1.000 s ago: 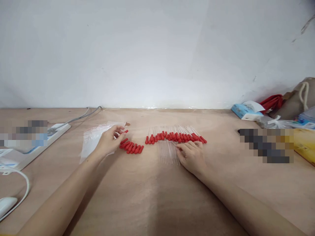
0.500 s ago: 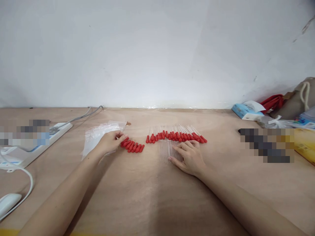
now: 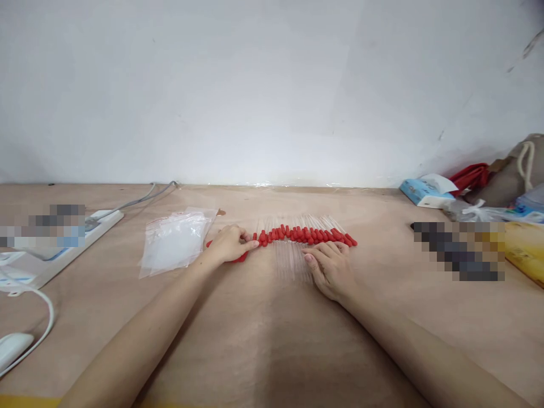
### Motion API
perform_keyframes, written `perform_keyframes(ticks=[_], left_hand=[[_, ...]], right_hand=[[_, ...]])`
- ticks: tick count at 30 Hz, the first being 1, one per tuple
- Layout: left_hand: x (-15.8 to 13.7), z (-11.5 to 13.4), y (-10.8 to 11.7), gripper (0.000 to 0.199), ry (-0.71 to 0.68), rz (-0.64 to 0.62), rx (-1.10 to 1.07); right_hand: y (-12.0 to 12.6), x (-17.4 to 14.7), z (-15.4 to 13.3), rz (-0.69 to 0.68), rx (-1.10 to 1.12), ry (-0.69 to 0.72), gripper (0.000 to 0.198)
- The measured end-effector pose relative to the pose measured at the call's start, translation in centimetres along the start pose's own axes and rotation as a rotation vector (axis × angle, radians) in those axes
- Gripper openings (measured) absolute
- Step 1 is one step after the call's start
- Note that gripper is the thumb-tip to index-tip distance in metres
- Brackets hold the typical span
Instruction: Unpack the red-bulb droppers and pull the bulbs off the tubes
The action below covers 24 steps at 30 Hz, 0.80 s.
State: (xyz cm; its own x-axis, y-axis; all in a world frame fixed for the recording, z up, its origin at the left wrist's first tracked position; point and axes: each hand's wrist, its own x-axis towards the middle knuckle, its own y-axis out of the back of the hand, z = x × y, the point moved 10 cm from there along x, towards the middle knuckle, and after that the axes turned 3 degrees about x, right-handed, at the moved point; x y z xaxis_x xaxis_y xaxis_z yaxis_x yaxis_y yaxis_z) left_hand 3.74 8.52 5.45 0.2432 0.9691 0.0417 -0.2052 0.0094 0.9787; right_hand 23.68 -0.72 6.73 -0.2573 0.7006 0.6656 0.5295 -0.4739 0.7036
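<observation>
A row of clear thin droppers with red rubber bulbs [image 3: 314,233] lies across the wooden table, tubes pointing toward the wall. In front of them is a layer of bare clear thin tubes [image 3: 289,263]. My left hand [image 3: 229,243], fingers bent and drawn together, is at the row's left end, partly over loose red rubber bulbs [image 3: 241,258]. What lies between its fingertips is hidden. At the right side of the bare tubes, my right hand [image 3: 331,269] has thumb and index finger pinched on a tube, the other fingers curled.
Left of the bulbs lie clear zip bags [image 3: 174,243]. A white power strip [image 3: 80,249] with cables is at far left, with a white object [image 3: 17,348] nearer. On the right are a blue tissue pack [image 3: 425,194], a yellow pack [image 3: 525,249] and a blurred-out dark item [image 3: 457,252].
My left hand has moved right from the loose bulbs to the left end of the dropper row, uncovering the bags. My right hand's thumb and index finger have come together over the tubes.
</observation>
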Motion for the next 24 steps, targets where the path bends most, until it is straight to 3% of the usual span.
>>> perform_keyframes(ticks=[3,9,13,17,21,24], left_hand=[[0.5,-0.6,-0.7,0.033,0.048,-0.046,-0.023],[0.7,-0.4,-0.8,0.028,0.077,-0.012,-0.009],[0.5,-0.4,0.6,0.027,0.112,0.054,-0.001],[-0.3,-0.4,3.5,0.022,0.126,0.180,0.038],[-2.5,2.2,5.3,0.016,-0.040,0.334,0.051],[-4.8,5.7,3.1,0.011,-0.325,0.337,-0.027]], right_hand=[[0.1,0.0,0.0,0.012,-0.001,-0.003,0.030],[0.2,-0.1,0.1,0.010,0.012,-0.008,0.030],[0.4,-0.1,0.1,0.023,0.003,-0.006,0.029],[0.6,-0.2,0.1,0.048,0.000,-0.004,0.026],[1.3,-0.3,0.4,0.123,-0.004,-0.011,0.025],[2.8,-0.5,-0.1,0.222,-0.016,0.044,0.038]])
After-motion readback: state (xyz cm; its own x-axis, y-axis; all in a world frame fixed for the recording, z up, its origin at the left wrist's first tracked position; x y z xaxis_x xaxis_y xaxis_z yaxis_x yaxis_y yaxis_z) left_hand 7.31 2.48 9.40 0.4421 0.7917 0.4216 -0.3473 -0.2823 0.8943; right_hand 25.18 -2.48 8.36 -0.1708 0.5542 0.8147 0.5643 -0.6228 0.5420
